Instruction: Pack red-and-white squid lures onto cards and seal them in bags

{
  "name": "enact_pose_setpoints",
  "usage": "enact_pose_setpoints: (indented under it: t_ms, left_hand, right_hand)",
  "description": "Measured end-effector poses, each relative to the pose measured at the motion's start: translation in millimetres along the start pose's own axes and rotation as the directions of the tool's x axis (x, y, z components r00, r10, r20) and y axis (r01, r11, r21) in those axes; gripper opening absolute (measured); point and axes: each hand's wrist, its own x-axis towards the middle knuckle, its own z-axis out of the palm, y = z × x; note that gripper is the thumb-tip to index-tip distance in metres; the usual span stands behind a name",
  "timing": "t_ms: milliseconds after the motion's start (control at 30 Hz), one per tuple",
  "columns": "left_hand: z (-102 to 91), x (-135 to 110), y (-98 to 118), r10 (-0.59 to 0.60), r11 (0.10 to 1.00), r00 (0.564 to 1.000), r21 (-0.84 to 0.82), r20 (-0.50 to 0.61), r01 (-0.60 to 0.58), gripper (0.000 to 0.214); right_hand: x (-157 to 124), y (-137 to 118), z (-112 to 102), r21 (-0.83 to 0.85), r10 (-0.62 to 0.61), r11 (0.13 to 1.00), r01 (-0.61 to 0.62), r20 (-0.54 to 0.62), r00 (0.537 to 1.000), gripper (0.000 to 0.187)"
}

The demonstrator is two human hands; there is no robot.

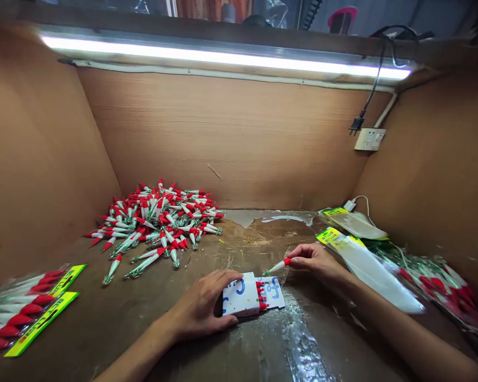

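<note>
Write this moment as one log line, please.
left hand: gripping white box | right hand: holding red-and-white lure | box: red tips showing | lure pile: back left

I look through one head-worn camera, set above the near side of the scuffed brown table [258,358] and facing forward and down. It shows the bare left hand [203,301] and bare right hand [317,262] fairly close, over the table. The view reaches past the table's far edge to a flat light-brown back panel [231,127] and, above the table, a long glowing white tube light [223,57].
</note>
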Motion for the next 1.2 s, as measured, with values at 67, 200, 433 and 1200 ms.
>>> enact_pose_setpoints:
  t_ms: [67, 200, 433, 1200]
  left_hand:
    - [0.9, 1.0, -1.0, -0.009, 1.0, 1.0, 0.015, 0.006, 0.008, 0.072]
    - [7.1, 3.3, -1.7, -0.028, 0.999, 1.0, 0.032, 0.007, 0.028, 0.075]
    - [24.9, 7.2, 6.9, -0.017, 1.0, 0.999, -0.02, 0.05, 0.018, 0.08]
    - [20.1, -5.8, -4.9, -0.045, 0.998, 0.993, 0.057, 0.105, 0.039, 0.065]
  right_hand:
    - [-0.1, 5.9, 6.1, 0.038, -0.003, 0.999, 0.003, 0.015, 1.0, 0.04]
    - [0.8, 11.7, 23.0, 0.077, -0.038, 0.996, 0.035, 0.039, 0.999, 0.036]
    - [-15.3, 14.2, 52.8, -0.498, -0.346, 0.784, 0.37, 0.144, 0.927, 0.02]
    - [-9.7, 19.1, -101.2, -0.681, 0.037, 0.338, -0.649, -0.68, 0.733, 0.024]
